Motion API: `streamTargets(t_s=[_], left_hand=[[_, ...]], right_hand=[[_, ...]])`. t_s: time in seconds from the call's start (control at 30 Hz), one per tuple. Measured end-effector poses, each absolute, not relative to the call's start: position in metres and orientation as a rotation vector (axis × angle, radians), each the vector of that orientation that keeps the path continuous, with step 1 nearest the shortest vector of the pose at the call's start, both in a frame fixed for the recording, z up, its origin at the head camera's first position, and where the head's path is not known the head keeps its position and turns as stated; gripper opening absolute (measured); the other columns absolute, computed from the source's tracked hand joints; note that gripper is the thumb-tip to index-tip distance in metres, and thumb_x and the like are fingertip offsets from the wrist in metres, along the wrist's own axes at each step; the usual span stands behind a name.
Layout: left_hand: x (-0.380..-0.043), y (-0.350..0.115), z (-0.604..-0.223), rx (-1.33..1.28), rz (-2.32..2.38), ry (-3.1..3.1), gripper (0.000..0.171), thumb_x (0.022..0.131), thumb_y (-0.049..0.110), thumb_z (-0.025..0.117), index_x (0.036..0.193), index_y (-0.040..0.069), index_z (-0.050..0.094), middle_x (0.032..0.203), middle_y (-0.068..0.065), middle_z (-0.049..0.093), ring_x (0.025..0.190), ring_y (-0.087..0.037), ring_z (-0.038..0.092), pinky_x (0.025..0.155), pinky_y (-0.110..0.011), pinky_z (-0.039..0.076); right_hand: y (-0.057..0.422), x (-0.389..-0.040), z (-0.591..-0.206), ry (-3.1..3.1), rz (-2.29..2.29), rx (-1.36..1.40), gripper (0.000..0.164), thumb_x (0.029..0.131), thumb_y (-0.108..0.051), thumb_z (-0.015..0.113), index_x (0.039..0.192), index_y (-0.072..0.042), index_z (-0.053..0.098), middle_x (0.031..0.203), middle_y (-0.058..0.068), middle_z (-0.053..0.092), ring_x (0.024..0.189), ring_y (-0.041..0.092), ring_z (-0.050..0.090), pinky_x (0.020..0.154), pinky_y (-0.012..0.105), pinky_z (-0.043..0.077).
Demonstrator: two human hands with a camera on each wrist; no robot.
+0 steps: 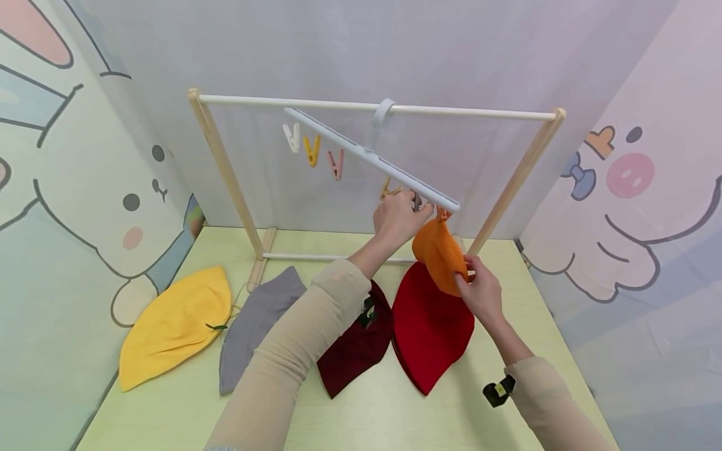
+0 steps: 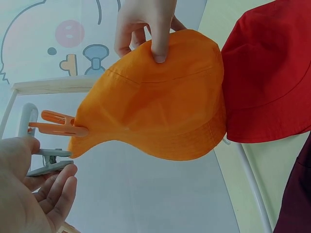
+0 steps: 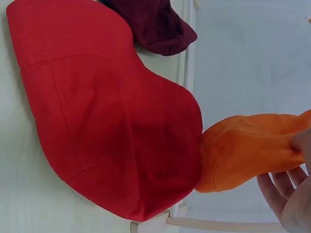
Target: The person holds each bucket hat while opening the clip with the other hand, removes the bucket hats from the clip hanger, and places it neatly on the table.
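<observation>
An orange bucket hat (image 1: 437, 250) hangs from the near end of a pale blue hanger (image 1: 338, 141). In the left wrist view an orange clothespin (image 2: 58, 127) clamps the hat's edge. My left hand (image 1: 397, 216) pinches a grey clothespin (image 2: 50, 159) between thumb and fingers, its tip right at the hat's edge beside the orange clothespin. Lower down, my right hand (image 1: 483, 293) grips the other side of the orange hat with thumb and fingers. A red bucket hat (image 1: 431, 326) lies on the table just below, overlapped by the orange one.
The hanger hooks over a white rail (image 1: 282, 102) on a wooden-sided rack. White (image 1: 292, 138), yellow (image 1: 311, 151) and pink clothespins (image 1: 335, 165) dangle from its far half. A maroon hat (image 1: 358, 351), a grey hat (image 1: 256, 329) and a yellow hat (image 1: 175, 326) lie along the table.
</observation>
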State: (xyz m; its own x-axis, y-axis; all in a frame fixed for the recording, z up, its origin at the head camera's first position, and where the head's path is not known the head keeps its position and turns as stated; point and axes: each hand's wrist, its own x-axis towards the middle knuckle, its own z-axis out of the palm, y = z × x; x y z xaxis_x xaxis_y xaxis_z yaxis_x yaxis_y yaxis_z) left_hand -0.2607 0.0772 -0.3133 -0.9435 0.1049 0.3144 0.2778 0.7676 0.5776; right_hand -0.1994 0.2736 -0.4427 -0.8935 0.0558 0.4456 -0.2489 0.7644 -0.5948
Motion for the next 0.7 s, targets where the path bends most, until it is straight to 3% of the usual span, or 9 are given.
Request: streamTargets(t_s=[0.27,0.7], left_hand=[[-0.262,0.077,-0.314,-0.312,-0.942,-2.687,0.029,0.081,0.048,0.048,0.069,0.021,0.052,0.054,0.003,0.047,0.043,-0.013,0.041,0.037,-0.022,0.028],[-0.262,0.078,-0.314,-0.312,-0.957,-2.684,0.031,0.081,0.049,0.047,0.069,0.021,0.051,0.053,0.003,0.046,0.043,-0.013,0.041,0.038,-0.022,0.027]], right_hand=[[0.27,-0.206,-0.441,-2.414,0.906,0.002,0.016,0.077,-0.011,0.059,0.094,-0.01,0.059,0.086,0.008,0.063,0.063,0.024,0.062,0.055,0.038,0.049],[0.263,-0.217,-0.429,-2.306,0.895,-0.173,0.01,0.079,-0.008,0.054,0.087,-0.006,0.059,0.082,0.009,0.063,0.06,0.023,0.052,0.054,0.034,0.039]])
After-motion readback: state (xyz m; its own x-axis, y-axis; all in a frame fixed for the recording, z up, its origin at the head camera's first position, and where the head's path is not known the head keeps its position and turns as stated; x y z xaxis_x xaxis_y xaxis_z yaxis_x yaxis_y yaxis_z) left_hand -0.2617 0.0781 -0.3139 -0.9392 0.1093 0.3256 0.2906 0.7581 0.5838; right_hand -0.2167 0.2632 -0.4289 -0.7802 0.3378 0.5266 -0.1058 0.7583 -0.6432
